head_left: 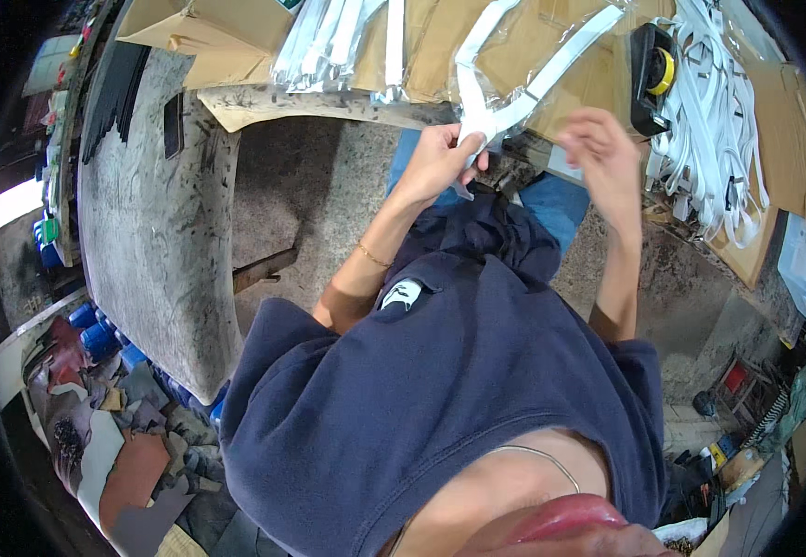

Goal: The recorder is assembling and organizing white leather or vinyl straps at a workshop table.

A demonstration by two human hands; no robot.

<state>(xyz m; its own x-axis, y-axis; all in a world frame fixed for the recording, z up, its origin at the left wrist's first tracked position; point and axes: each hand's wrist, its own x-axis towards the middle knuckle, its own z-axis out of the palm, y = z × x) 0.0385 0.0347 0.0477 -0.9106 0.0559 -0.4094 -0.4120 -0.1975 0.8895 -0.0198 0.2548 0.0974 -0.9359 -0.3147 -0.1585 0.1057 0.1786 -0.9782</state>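
Observation:
My left hand (pixel 442 160) pinches a white strap (pixel 473 104), its two lengths spreading apart in a V over the table's near edge. Clear plastic film surrounds the strap. Bent and apart, the fingers of my right hand (pixel 601 160) hover to the right of it with nothing visible in them. A big heap of loose white straps (pixel 711 121) with small metal buckles lies to the right. Between that heap and the held strap stands a black tape dispenser (pixel 651 82) with a yellow core.
Several bagged white straps (pixel 333 42) lie on the cardboard (pixel 426 56) at the left. An open cardboard box (pixel 194 32) stands beyond them. A dark phone (pixel 174 125) rests on a worn grey surface (pixel 163 251), near black strips (pixel 117 97). Scrap pieces (pixel 138 464) cover the lower left.

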